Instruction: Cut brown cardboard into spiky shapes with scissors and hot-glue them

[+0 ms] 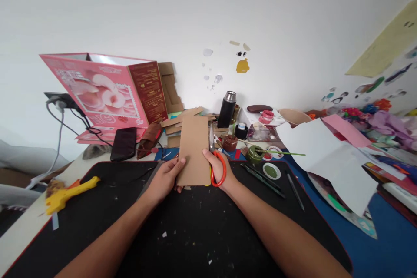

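Observation:
A flat brown piece of cardboard (194, 147), a tall rectangle, is held up over the black desk mat. My left hand (165, 177) pinches its lower left edge, thumb on the front face and fingers behind. On the right edge, my right hand (222, 171) has its thumb against the cardboard. That same hand also carries scissors with orange handles (224, 174); the blades (211, 138) point up and away along the cardboard's right side. The fingers behind the sheet are hidden.
Left are a pink box (107, 95), a black phone (124, 144) and a yellow glue gun (70, 193). Behind stand cardboard scraps (172, 128) and a black flask (227, 110). Rightward sit a green paint jar (255, 154), pens (265, 180) and white paper (329, 156).

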A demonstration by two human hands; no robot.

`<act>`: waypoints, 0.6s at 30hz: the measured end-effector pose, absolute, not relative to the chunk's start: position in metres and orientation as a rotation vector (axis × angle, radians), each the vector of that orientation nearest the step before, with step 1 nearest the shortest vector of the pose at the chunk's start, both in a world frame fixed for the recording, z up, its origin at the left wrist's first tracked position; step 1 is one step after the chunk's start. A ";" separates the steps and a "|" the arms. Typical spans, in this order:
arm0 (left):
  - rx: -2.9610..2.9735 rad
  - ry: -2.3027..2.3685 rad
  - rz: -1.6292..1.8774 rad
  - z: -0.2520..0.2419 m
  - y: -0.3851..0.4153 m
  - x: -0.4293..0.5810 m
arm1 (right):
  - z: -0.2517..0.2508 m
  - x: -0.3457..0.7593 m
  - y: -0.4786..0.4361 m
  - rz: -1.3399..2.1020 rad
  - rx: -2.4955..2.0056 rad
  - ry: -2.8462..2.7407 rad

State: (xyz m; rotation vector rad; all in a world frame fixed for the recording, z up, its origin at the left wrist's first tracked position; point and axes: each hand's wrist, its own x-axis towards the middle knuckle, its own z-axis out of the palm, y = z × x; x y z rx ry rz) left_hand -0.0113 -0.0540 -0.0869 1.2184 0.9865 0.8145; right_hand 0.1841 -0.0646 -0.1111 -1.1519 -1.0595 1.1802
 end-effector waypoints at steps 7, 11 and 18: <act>1.225 1.022 0.814 -0.086 -0.057 -0.007 | -0.117 0.188 -0.079 1.226 -1.137 -0.995; 1.245 1.035 0.789 -0.090 -0.059 -0.007 | -0.113 0.193 -0.083 1.204 -1.182 -1.055; 1.266 1.060 0.791 -0.092 -0.060 -0.007 | -0.107 0.196 -0.080 1.136 -1.200 -1.166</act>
